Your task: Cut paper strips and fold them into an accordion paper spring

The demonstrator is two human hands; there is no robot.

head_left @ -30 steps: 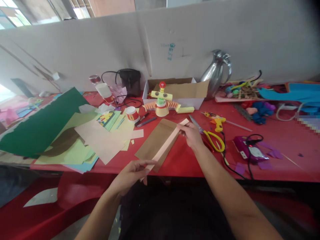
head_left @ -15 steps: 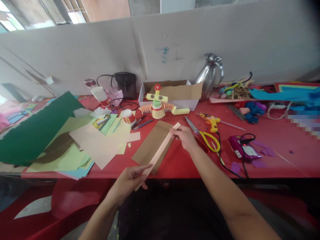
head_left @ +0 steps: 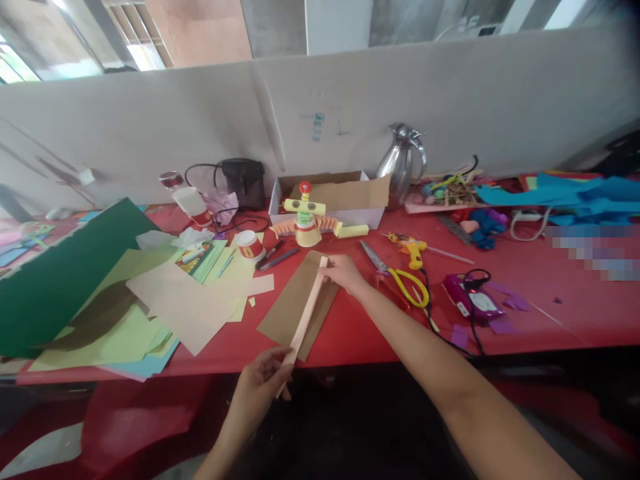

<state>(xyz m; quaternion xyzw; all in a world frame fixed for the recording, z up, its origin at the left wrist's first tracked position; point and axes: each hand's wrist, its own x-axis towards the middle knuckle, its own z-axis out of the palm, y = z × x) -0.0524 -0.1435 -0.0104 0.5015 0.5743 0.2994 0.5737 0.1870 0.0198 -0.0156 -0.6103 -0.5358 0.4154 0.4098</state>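
Observation:
Between my two hands runs a long narrow strip of pale peach paper (head_left: 309,312), slanting over a brown cardboard sheet (head_left: 280,310). My left hand (head_left: 265,377) pinches its near end at the table edge, thumb on top. The far end is gripped by the fingers of my right hand (head_left: 340,273), close above the cardboard. Behind them stands a paper-cup figure (head_left: 307,230) with a yellow tube head, a red top and folded orange paper arms. Scissors (head_left: 395,270) with yellow handles lie right of my right hand.
Coloured paper sheets (head_left: 180,300) and a green board (head_left: 75,280) cover the left side. A paper cup (head_left: 250,247) and pens (head_left: 277,259) lie near the figure. At right are a yellow glue gun (head_left: 413,252) and a purple power box (head_left: 473,297) with a cable. A steel jug (head_left: 400,163) stands behind.
The camera view has shifted, so the table appears lower and more to the left. Both hands still hold the paper strip, which now slants more steeply.

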